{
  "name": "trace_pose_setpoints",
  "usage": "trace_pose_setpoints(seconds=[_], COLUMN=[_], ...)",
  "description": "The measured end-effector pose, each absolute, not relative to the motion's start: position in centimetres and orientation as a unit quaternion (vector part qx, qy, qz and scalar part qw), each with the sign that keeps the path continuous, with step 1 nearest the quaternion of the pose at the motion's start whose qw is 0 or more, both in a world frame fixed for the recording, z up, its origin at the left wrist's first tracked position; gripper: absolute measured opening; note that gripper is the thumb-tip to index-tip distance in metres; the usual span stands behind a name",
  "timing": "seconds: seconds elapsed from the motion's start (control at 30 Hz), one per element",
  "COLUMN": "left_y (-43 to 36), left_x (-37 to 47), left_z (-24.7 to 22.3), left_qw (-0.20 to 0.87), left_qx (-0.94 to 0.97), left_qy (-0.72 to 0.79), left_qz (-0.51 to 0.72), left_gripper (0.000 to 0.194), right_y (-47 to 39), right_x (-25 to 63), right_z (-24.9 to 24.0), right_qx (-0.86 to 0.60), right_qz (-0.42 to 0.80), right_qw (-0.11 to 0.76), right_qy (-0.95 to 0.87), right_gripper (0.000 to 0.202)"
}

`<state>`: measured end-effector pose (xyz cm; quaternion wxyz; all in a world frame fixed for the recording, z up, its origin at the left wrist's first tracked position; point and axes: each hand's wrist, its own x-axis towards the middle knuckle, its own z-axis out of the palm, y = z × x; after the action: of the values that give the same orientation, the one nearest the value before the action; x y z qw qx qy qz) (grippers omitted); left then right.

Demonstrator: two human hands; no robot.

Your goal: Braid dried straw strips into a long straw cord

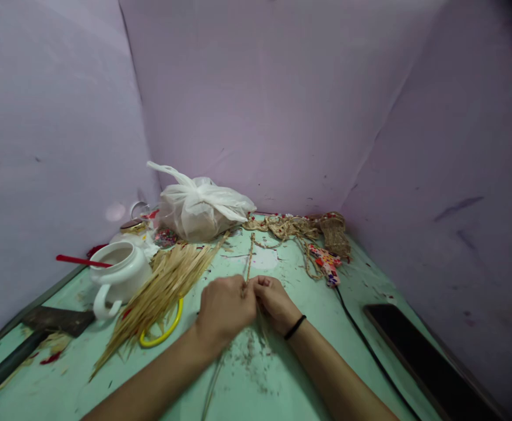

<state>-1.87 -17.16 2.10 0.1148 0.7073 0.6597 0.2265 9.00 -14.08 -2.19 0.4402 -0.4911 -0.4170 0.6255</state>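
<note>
A thin braided straw cord (251, 257) runs away from me over the pale green tabletop, and its near end goes in between my hands. My left hand (227, 307) is closed, its fingers pinching the cord. Close against it, my right hand (277, 301), with a black band at the wrist, pinches the cord with thumb and fingers. Loose strands (212, 389) trail toward me from beneath the hands. The fingertips partly hide where the strands meet. To the left lies a fanned bundle of dry straw strips (168, 280).
Left: a white ceramic pot (124, 275) with a red stick, a yellow loop handle (163, 336), a dark-headed tool (58, 321). Back: a knotted white plastic bag (203, 207), piled braided cord (286, 227). Right: a flower-patterned object (326, 263) with black cable, a dark flat slab (418, 351).
</note>
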Motion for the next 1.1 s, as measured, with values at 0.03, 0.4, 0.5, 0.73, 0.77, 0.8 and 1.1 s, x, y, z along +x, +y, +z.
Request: trace_pose_setpoints(seconds=[0.03,0.4,0.5,0.73,0.77,0.8,1.1], left_y=[-16.5,-13.6,-13.6,-13.8,-13.9,-13.9,-13.9], left_x=[-2.3,-2.9,-2.6,-1.9,-1.9,-1.9,-3.4], left_z=[2.3,-0.4,-0.3,-0.5,-0.5,-0.4,-0.4], left_qw=[0.175,0.603,0.575,0.537,0.536,0.536,0.614], left_qx=[0.663,0.44,0.45,0.491,0.487,0.479,0.462], left_qy=[0.679,0.615,0.628,0.61,0.615,0.622,0.56], left_qz=[0.262,0.254,0.271,0.313,0.311,0.309,0.31], left_gripper=[0.02,0.01,0.013,0.019,0.018,0.017,0.009], right_y=[-14.0,-13.0,-13.1,-14.0,-14.1,-14.2,-15.7], right_x=[9.1,9.7,10.0,10.7,10.7,10.6,9.3], right_z=[-2.2,-4.3,-4.1,-1.4,-1.3,-1.3,0.0], right_qx=[-0.495,-0.503,-0.519,-0.613,-0.616,-0.612,-0.59], right_qz=[0.623,0.5,0.406,0.332,0.351,0.374,0.342], right_qw=[0.43,0.397,0.376,0.3,0.29,0.283,0.283], right_qy=[-0.427,-0.583,-0.651,-0.651,-0.642,-0.637,-0.675], right_gripper=[0.004,0.007,0.009,0.016,0.017,0.017,0.015])
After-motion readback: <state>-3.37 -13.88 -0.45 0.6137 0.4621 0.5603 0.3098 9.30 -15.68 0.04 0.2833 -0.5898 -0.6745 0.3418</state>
